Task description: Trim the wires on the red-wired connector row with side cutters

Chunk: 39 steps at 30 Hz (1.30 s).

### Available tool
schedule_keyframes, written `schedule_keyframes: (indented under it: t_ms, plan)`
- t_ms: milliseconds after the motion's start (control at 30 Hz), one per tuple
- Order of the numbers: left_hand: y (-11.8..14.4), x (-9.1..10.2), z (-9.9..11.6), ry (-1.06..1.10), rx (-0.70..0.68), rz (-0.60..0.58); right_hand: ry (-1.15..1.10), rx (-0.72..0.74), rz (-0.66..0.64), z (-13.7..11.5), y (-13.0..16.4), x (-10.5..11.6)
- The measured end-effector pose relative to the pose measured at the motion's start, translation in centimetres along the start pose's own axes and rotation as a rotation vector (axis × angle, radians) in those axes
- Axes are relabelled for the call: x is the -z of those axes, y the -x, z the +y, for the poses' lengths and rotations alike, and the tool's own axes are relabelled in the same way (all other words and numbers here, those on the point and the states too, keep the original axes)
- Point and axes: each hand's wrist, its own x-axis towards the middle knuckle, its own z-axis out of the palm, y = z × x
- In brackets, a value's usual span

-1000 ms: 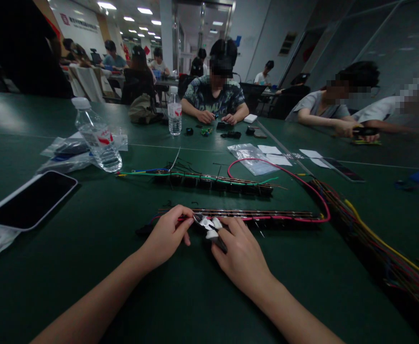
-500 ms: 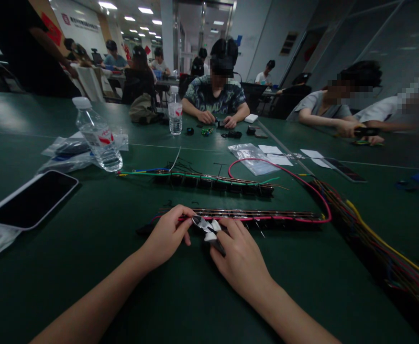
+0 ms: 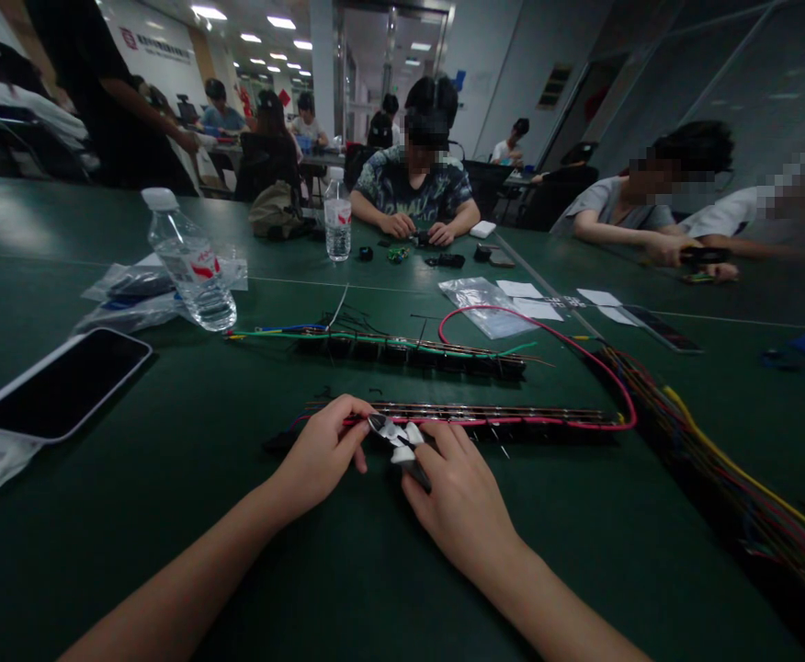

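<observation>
Right hand (image 3: 461,501) grips small cutters (image 3: 397,439), their tip at the near terminal strip (image 3: 485,416) on the green table (image 3: 237,478). Left hand (image 3: 323,452) pinches, apparently, the pink wire (image 3: 533,326) at the strip's left end. A phone (image 3: 64,382) lies well apart.

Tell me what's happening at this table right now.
A person is working on the near strip of dark blocks, which lies on a green table. The left hand pinches a pink wire at the strip's left end, and the right hand holds small cutters with the tip at that spot. A second strip, a bottle and a phone lie beyond.
</observation>
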Motion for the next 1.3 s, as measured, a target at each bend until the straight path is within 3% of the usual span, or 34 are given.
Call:
schedule_keyframes:
  t_ms: [1300]
  plan:
    - [0.09, 0.02, 0.25, -0.017, 0.007, -0.001, -0.045, 0.0, -0.025, 0.28, -0.04, -0.33]
